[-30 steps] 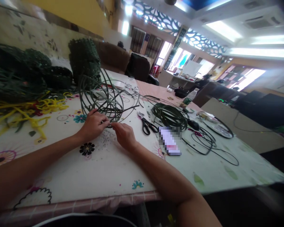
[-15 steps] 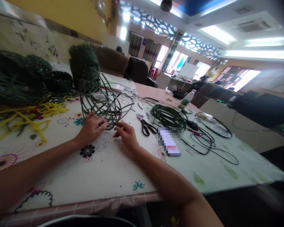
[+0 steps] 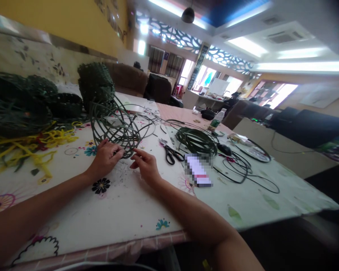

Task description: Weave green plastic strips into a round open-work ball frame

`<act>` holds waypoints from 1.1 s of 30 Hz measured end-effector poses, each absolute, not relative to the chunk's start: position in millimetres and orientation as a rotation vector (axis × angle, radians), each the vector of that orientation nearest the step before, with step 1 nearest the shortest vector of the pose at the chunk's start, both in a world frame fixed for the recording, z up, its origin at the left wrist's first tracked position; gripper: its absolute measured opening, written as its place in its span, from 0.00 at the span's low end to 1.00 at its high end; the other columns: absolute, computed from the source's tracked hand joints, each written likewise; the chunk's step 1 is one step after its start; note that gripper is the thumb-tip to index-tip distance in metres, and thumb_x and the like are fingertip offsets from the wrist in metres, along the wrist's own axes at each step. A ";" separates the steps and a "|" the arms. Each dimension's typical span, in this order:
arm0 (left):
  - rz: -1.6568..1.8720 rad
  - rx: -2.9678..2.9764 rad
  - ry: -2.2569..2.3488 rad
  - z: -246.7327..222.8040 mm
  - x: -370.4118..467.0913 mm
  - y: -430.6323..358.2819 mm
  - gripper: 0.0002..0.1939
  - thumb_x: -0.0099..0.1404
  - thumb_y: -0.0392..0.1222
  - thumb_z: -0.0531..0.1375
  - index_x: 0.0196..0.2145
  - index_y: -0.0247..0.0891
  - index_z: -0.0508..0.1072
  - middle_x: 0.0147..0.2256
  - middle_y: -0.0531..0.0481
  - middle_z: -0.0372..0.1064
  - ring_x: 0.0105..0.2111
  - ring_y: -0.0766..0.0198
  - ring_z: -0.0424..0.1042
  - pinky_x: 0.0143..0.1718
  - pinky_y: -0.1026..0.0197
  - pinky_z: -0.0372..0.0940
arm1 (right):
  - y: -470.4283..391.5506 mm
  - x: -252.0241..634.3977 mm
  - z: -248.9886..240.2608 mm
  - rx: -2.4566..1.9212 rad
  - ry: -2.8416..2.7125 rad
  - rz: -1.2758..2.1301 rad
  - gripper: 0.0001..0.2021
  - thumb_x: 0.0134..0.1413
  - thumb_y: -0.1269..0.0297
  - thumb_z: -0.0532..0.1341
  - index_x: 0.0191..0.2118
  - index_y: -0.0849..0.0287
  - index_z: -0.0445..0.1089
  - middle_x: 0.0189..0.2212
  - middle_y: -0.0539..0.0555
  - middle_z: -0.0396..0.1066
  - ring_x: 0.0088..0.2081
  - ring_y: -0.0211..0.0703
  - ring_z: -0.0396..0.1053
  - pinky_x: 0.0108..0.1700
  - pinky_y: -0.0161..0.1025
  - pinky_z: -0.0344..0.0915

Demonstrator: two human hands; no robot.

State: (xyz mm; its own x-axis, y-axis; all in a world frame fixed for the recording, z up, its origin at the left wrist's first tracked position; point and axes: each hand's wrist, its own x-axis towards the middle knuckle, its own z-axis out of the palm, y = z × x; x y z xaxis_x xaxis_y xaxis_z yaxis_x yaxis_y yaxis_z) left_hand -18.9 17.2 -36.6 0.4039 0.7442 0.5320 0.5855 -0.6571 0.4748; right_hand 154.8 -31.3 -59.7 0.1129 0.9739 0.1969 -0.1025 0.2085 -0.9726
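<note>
A loose open basket of dark green strips (image 3: 114,126), partly woven, lies on its side on the flowered tablecloth in front of me. My left hand (image 3: 106,160) grips its near edge, fingers curled over the strips. On the right of that edge is my right hand (image 3: 147,165), fingers bent and apart, the index fingertip at the strips. Whether it pinches a thin strip is hard to see. Black-handled scissors (image 3: 171,153) lie to the right of my right hand. Beyond them is a coil of green strip (image 3: 196,141).
Yellow strips (image 3: 42,146) and dark green woven baskets (image 3: 96,84) occupy the left side. On the right are a blurred-out phone (image 3: 198,171), a black mouse (image 3: 224,149), loose cord loops (image 3: 250,173) and a plastic bottle (image 3: 218,118). The table's near edge (image 3: 101,250) runs below my forearms.
The whole view has shifted slightly, so things sit a little further left. Both hands stay at the basket's near edge with almost the same pose.
</note>
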 end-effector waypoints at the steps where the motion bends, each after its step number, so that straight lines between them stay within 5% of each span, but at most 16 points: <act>1: 1.093 2.453 1.174 -37.0 -19.1 17.4 0.16 0.68 0.49 0.50 0.29 0.39 0.71 0.31 0.52 0.73 0.36 0.59 0.71 0.65 0.46 0.44 | -31.3 154.4 -59.0 -1.012 -1.095 1.102 0.17 0.49 0.61 0.65 0.46 0.57 0.75 0.28 0.47 0.72 0.21 0.32 0.71 0.25 0.31 0.69; 6: 1.106 2.449 1.174 -37.9 -19.6 17.5 0.16 0.68 0.50 0.50 0.29 0.40 0.71 0.32 0.51 0.74 0.37 0.59 0.70 0.65 0.45 0.45 | -30.5 153.1 -56.7 -0.928 -0.958 1.294 0.22 0.45 0.59 0.69 0.48 0.58 0.72 0.25 0.45 0.73 0.19 0.33 0.71 0.23 0.32 0.71; 14: 1.107 2.403 1.171 -43.8 -18.8 21.1 0.16 0.68 0.51 0.51 0.29 0.40 0.70 0.30 0.52 0.74 0.35 0.60 0.71 0.66 0.48 0.45 | -27.4 154.4 -55.2 -0.847 -0.946 1.312 0.19 0.43 0.53 0.71 0.37 0.58 0.69 0.22 0.44 0.71 0.19 0.35 0.71 0.23 0.33 0.71; 20: 1.027 2.292 1.236 -38.2 -18.6 23.7 0.18 0.66 0.53 0.51 0.26 0.41 0.71 0.28 0.52 0.75 0.32 0.60 0.71 0.66 0.48 0.47 | -25.9 152.8 -55.1 -0.757 -0.995 1.261 0.16 0.41 0.55 0.72 0.33 0.56 0.69 0.24 0.43 0.71 0.23 0.34 0.71 0.32 0.36 0.75; 25: 0.957 2.299 1.217 -31.2 -22.9 28.8 0.19 0.62 0.55 0.53 0.23 0.42 0.72 0.26 0.53 0.76 0.30 0.59 0.72 0.63 0.46 0.51 | -24.3 153.7 -57.9 -0.703 -1.235 1.146 0.09 0.48 0.60 0.69 0.37 0.55 0.76 0.26 0.45 0.74 0.27 0.35 0.72 0.38 0.37 0.72; 33: 0.845 2.408 1.276 -33.2 -13.8 21.3 0.14 0.59 0.49 0.53 0.23 0.40 0.73 0.26 0.50 0.75 0.33 0.56 0.73 0.61 0.42 0.51 | -30.3 155.5 -59.1 -0.888 -1.539 0.844 0.12 0.53 0.56 0.66 0.41 0.56 0.80 0.32 0.51 0.77 0.28 0.36 0.71 0.34 0.34 0.70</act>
